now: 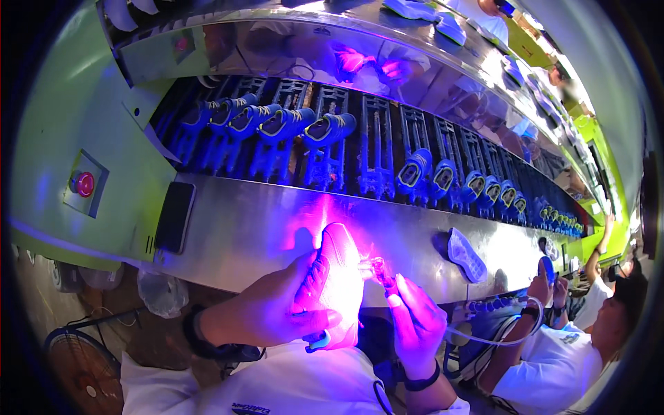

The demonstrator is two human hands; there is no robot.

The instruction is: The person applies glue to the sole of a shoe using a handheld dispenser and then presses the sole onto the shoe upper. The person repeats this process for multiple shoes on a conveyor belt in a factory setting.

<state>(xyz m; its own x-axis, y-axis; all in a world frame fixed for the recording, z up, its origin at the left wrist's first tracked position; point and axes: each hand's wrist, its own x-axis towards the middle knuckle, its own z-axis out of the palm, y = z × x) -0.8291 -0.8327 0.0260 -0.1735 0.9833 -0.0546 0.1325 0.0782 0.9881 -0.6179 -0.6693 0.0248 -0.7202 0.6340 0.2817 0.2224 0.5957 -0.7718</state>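
Note:
My left hand [277, 304] is closed around a lace-up shoe [337, 277], held up at an angle with its toe pointing away from me. Strong pink-violet light washes out much of the shoe's surface. In my right hand [417, 325] a slim brush-like tool [382, 271] is pinched between thumb and fingers. Its pale tip is at or very near the shoe's right side; glare hides whether they touch. Both hands are in front of the metal ledge [228, 249].
Beyond the ledge runs a rack conveyor [375, 142] carrying several blue shoes [329, 128]. A dark phone [175, 216] leans at the left, near a red button [83, 184]. A pale sole [466, 255] lies on the ledge. A co-worker [553, 353] sits at right; a fan [83, 370] stands lower left.

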